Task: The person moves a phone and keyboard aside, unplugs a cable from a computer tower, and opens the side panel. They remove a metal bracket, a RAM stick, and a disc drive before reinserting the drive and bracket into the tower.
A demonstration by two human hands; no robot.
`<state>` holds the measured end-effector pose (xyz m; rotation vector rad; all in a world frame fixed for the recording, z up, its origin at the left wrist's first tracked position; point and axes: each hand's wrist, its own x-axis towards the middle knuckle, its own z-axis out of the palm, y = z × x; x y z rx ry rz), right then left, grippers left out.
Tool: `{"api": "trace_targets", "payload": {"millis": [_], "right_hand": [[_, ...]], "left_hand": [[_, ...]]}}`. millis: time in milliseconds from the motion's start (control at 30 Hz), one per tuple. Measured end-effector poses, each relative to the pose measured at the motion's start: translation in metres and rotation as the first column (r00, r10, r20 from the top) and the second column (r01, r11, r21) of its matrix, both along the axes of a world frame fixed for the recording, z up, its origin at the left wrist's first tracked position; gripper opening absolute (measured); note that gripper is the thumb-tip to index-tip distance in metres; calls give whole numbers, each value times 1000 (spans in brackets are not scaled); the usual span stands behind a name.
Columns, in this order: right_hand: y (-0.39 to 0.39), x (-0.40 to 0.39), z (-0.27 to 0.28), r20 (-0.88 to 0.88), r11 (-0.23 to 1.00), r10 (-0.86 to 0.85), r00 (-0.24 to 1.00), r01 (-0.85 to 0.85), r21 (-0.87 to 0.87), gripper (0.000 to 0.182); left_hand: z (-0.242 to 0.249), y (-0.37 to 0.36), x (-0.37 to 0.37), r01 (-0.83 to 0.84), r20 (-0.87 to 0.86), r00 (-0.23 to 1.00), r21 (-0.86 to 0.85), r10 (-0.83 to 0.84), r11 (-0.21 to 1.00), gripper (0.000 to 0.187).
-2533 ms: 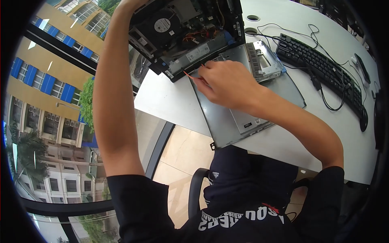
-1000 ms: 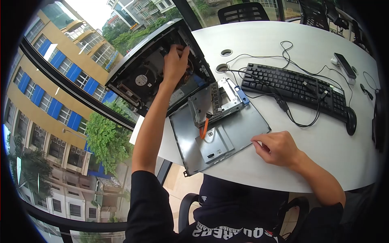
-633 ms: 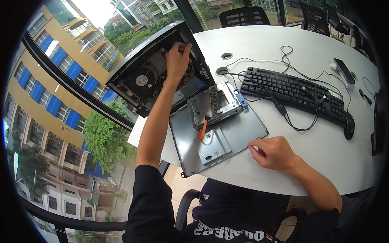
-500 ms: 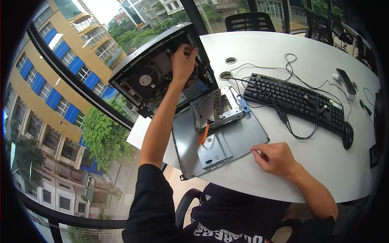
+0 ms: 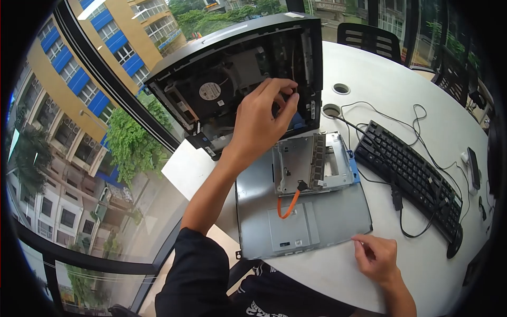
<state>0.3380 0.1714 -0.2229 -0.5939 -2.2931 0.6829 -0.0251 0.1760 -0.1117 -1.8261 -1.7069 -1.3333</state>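
My left hand (image 5: 266, 113) is in front of the open black computer case (image 5: 237, 31), its thumb and index fingertips drawn close together. Anything small between them is too dark to make out. Inside the case a round fan (image 5: 210, 91) shows to the left of the hand; my fingers hide part of the interior. My right hand (image 5: 377, 259) rests by the corner of the flat metal side panel (image 5: 332, 216), fingers loosely curled, thumb and index apart, nothing visible in them. A metal drive bracket (image 5: 296, 153) lies on the panel, with an orange cable (image 5: 288, 211) hanging from it.
On the white table (image 5: 369, 74), a black keyboard (image 5: 406, 174) with cables lies to the right, a black mouse (image 5: 455, 242) near its lower end. Two round cable holes are behind the bracket. Windows stand close on the left; a mesh chair (image 5: 369, 42) is behind the table.
My left hand has drawn back from deep in the case to its front. The view has shifted, so the case and table appear at another angle. My right hand stays by the panel's corner.
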Motion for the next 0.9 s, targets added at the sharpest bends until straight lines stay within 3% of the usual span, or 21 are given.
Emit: {"api": "trace_targets", "payload": {"millis": [167, 267, 300, 367, 467, 633, 900], "right_hand": [[1, -1, -6, 7, 999, -3, 1000, 3, -54, 10], [9, 8, -2, 49, 993, 60, 997, -55, -102, 16], [11, 4, -4, -14, 991, 52, 999, -53, -127, 14], [12, 3, -5, 28, 981, 40, 999, -34, -193, 14], [15, 4, 1, 58, 980, 1, 998, 10, -197, 14], [15, 22, 7, 200, 966, 62, 978, -8, -259, 15], [17, 26, 11, 179, 952, 76, 981, -18, -305, 21]], "left_hand": [[-20, -17, -14, -53, -185, 979, 185, 88, 981, 17], [-14, -27, -10, 50, -292, 956, 178, 4, 983, 13], [-7, -32, -2, 109, -360, 932, 145, -50, 983, 12], [-2, -35, 16, 165, -486, 868, 96, -98, 982, 13], [1, -32, 56, 103, -588, 795, -108, -148, 989, 17], [-3, -36, 96, 101, -630, 705, -364, -325, 926, 15], [-9, -30, 111, 115, -616, 676, -454, -404, 884, 12]]}}
